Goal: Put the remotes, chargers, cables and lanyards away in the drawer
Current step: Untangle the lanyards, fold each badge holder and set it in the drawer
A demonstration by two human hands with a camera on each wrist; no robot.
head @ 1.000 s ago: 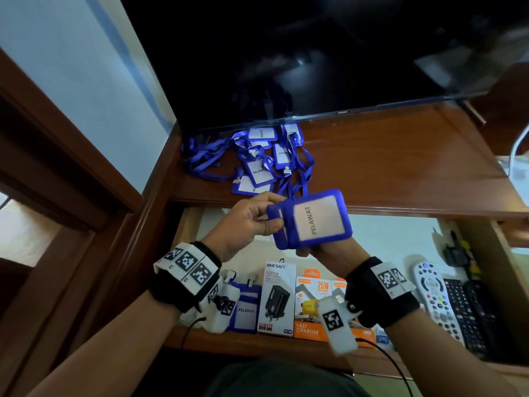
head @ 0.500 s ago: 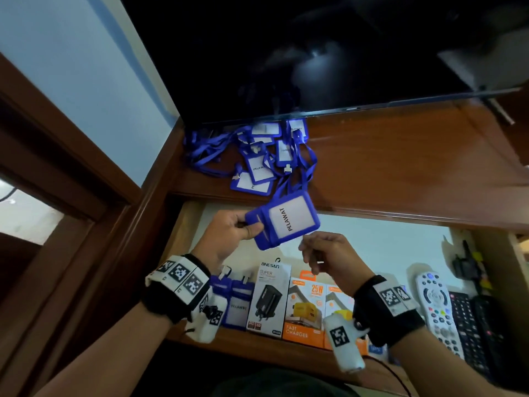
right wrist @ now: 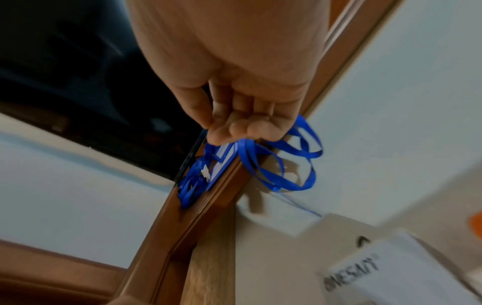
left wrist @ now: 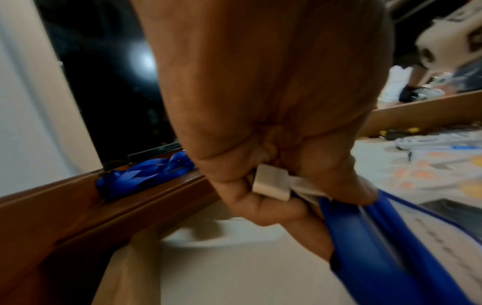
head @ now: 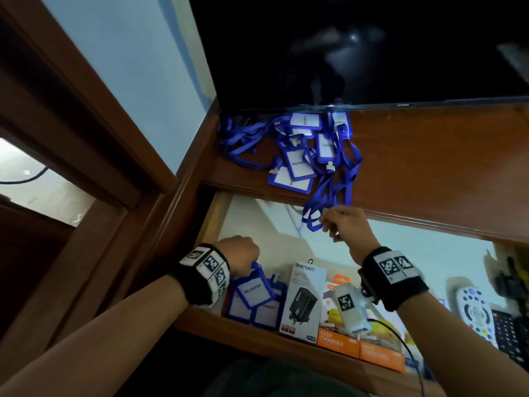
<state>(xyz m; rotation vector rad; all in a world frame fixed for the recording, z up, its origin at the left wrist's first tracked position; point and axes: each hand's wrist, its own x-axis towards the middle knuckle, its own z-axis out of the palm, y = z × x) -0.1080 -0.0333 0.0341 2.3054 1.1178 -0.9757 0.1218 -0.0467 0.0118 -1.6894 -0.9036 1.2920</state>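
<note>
My left hand (head: 243, 257) reaches low into the open drawer's (head: 219, 222) front left corner. It pinches a blue PELAWAT badge holder (head: 253, 290) by the white clip (left wrist: 271, 183), just above other badge holders lying there. Higher up, my right hand (head: 340, 224) grips a loop of blue lanyard strap (head: 329, 196) that hangs over the shelf edge; its fingers curl around the strap (right wrist: 300, 152). Several more blue lanyards with badges (head: 300, 147) lie tangled on the shelf under the TV.
In the drawer, a white charger box (head: 303, 302) and orange charger boxes (head: 337, 339) stand along the front. Remotes (head: 475, 310) lie at the right. A dark TV screen (head: 357, 47) stands at the shelf's back. A wooden door frame (head: 86, 124) rises on the left.
My left hand has carried the badge holder down into the drawer's front left corner. My right hand has risen to the strap at the shelf edge.
</note>
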